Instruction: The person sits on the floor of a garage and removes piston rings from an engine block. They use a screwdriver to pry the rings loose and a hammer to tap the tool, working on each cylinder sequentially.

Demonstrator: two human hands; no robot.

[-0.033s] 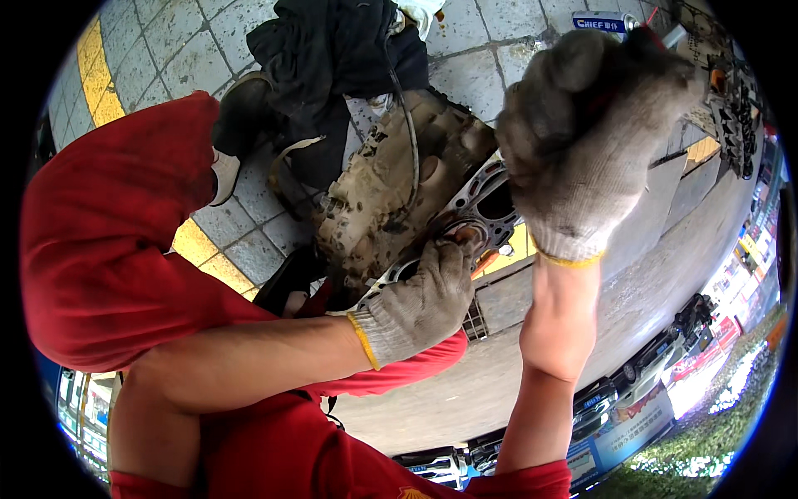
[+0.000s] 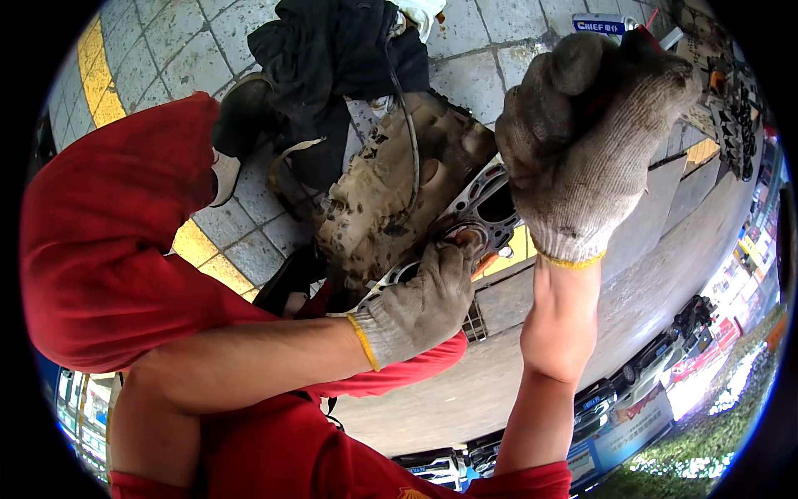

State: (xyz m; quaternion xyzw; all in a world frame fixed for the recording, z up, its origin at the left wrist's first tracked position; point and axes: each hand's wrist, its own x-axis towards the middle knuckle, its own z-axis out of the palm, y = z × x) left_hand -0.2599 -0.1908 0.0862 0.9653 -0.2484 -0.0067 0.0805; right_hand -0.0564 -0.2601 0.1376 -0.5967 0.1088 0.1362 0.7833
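A metal engine block (image 2: pixel 490 187) with round bores in its flat face lies tilted in front of me. My left hand (image 2: pixel 424 291), in a grey knit glove with a yellow cuff, rests on this face. Its fingers are bent together at the rim of one bore, against a dark round part (image 2: pixel 462 232); what they pinch is hidden. Raised above the block's far right end is my right hand (image 2: pixel 586 150), in a dirty matching glove. Its fingers wrap round a tool with a dark and red handle (image 2: pixel 644 40); the tool's kind is mostly hidden.
Dark cloth (image 2: pixel 332 50) and a thin black hose (image 2: pixel 407 108) lie over the block's far side. A blue and white spray can (image 2: pixel 603 22) and dark metal engine parts (image 2: pixel 736 125) are at the far right. Grey floor tiles (image 2: pixel 174 66) carry a yellow stripe (image 2: pixel 98 79).
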